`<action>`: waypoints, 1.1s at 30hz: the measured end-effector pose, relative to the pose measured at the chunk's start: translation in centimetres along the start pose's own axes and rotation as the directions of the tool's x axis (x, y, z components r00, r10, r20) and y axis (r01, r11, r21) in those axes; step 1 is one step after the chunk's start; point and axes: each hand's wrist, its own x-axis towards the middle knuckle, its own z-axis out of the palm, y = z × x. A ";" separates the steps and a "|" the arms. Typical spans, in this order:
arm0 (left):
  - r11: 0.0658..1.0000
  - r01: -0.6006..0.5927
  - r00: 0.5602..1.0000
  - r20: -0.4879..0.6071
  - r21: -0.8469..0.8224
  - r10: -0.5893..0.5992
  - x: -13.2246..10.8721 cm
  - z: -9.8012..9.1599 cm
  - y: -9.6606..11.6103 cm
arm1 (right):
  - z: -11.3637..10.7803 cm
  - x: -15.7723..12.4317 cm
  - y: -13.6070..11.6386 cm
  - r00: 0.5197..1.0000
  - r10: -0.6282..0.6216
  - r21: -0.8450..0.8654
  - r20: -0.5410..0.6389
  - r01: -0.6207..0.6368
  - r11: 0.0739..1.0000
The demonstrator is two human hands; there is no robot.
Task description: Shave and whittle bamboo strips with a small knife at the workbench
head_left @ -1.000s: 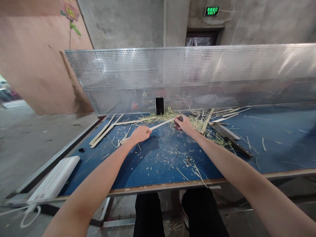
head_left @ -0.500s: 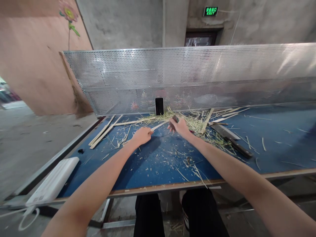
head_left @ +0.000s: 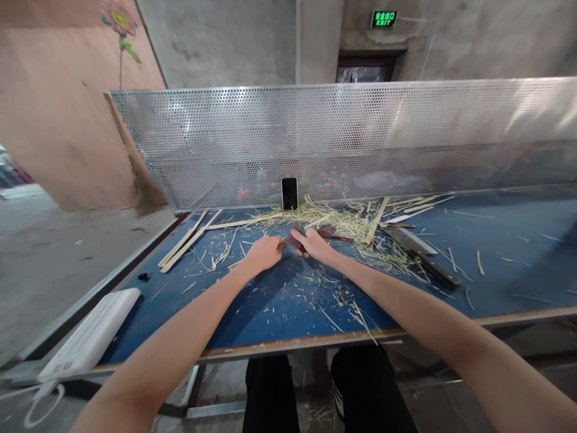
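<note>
Judging work as partway, amount left unclear

Head view: we see the left hand pinching a thin piece, mostly hidden, over mid-worktop. Right hand, just beside it, is curled round a dark brown object; we can't tell what. Done, we judge: plenty of cutting, given the heaped shavings. Left: this piece looks in hand; pale strips lie leftward, whether finished we can't tell.
</note>
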 end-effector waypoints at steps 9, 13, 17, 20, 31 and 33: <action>1.000 -0.026 1.000 -0.005 0.010 0.026 0.0 -0.1 0.2 | -0.4 0.4 0.4 0.997 -0.013 -0.190 -0.082 -0.003 0.982; 0.999 -0.023 1.000 -0.020 0.042 0.024 0.0 0.1 0.4 | -1.8 1.0 0.5 0.973 -0.003 -0.240 -0.232 -0.055 0.969; 0.998 -0.039 0.999 0.010 0.042 0.038 0.3 0.6 0.4 | -3.1 1.2 1.0 0.944 -0.085 -0.362 -0.318 -0.038 0.931; 0.999 -0.023 1.000 0.019 0.040 0.022 0.5 0.8 0.3 | -2.8 1.0 1.2 0.949 -0.104 -0.339 -0.298 -0.003 0.941; 0.999 -0.018 1.000 -0.005 -0.030 0.018 0.5 0.6 -0.3 | -4.3 2.6 2.7 0.881 -0.103 -0.377 -0.463 -0.090 0.922; 0.992 -0.030 0.999 -0.018 -0.122 0.029 0.3 0.2 -0.3 | -5.9 2.8 2.8 0.832 -0.068 -0.296 -0.551 -0.119 0.948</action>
